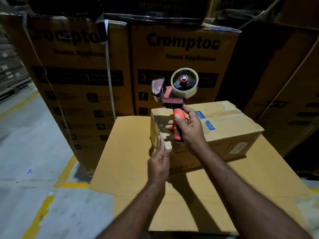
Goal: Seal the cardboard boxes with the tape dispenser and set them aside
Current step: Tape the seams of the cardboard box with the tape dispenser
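A small brown cardboard box [229, 130] with blue labels lies on a larger flat cardboard surface [127, 152]. Its top flaps are closed, with clear tape along the seam and down the near left end. My right hand [188, 128] grips the red handle of a tape dispenser [174, 94], held upright above the box's left end, its clear tape roll at the top. My left hand [159, 161], fingers straight, presses flat against the taped left end of the box.
Tall printed "Crompton" cartons [183, 69] stand stacked right behind the box, more cartons [284, 94] to the right. To the left is grey concrete floor [27, 135] with yellow painted lines.
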The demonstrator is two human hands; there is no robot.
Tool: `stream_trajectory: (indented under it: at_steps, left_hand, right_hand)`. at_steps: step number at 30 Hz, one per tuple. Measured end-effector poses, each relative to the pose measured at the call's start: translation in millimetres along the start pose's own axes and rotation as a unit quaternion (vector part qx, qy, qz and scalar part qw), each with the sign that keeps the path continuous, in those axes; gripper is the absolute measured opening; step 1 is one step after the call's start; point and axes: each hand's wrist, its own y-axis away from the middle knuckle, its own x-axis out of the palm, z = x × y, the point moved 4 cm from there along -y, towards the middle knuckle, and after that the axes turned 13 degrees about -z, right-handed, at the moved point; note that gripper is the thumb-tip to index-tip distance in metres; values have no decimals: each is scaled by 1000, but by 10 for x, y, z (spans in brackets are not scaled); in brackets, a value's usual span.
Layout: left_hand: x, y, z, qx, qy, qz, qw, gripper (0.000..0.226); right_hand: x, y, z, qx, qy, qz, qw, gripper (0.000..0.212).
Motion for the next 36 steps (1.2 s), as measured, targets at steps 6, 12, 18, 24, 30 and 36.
stream_trajectory:
  at_steps: [6,12,18,24,30,36]
  left_hand:
    - [-188,12,-50,-93,116,-20,989,45]
    - [-317,-257,-26,-120,111,66,984,23]
    - [-415,-224,-212,-1,-98,32,995,27]
    - [63,-10,-420,-84,6,-22,996,70]
    - [267,-77,-159,-87,19,-42,995,66]
    - [233,-129,-161,-119,28,-50,991,64]
  right_hand:
    - [205,-114,-349,86,-48,15,995,51]
    - [191,-144,-426,99,-65,24,993,45]
    - [188,-150,-462,111,-88,36,989,44]
    - [190,-154,-424,106,-110,62,986,42]
    - [123,-201,-413,91,-59,68,992,38]
    - [168,-232,-486,86,-115,34,989,44]
